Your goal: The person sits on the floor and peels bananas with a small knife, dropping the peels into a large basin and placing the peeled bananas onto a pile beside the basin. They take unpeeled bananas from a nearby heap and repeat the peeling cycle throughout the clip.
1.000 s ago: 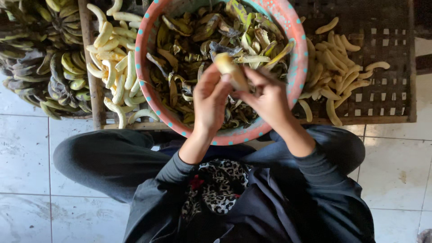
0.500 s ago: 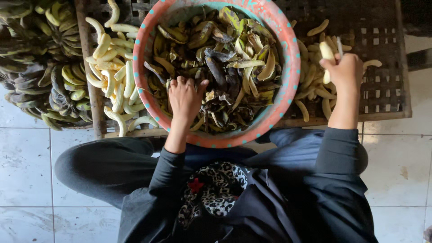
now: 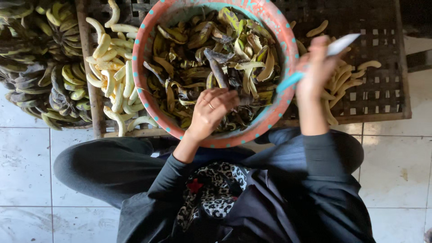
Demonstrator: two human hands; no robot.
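A round orange basin [image 3: 148,42] with teal dots sits between my knees, full of banana peels [image 3: 211,49]. My left hand [image 3: 210,111] reaches into the near side of the basin, fingers curled among the dark peels; whether it grips one is unclear. My right hand [image 3: 315,69] hovers over the basin's right rim, holding a knife [image 3: 335,47] with a pale blade and a light blue handle. Peeled pale bananas [image 3: 346,74] lie on the dark slatted tray [image 3: 382,90] just beyond that hand.
More peeled bananas [image 3: 114,76] are heaped left of the basin on a wooden rack [image 3: 90,90]. Bunches of unpeeled green bananas [image 3: 40,67] fill the far left. White floor tiles [image 3: 27,166] surround my legs.
The peeled banana left my hands and my right hand went to the right tray, then came back with the knife raised. My left hand dropped into the basin's peels.
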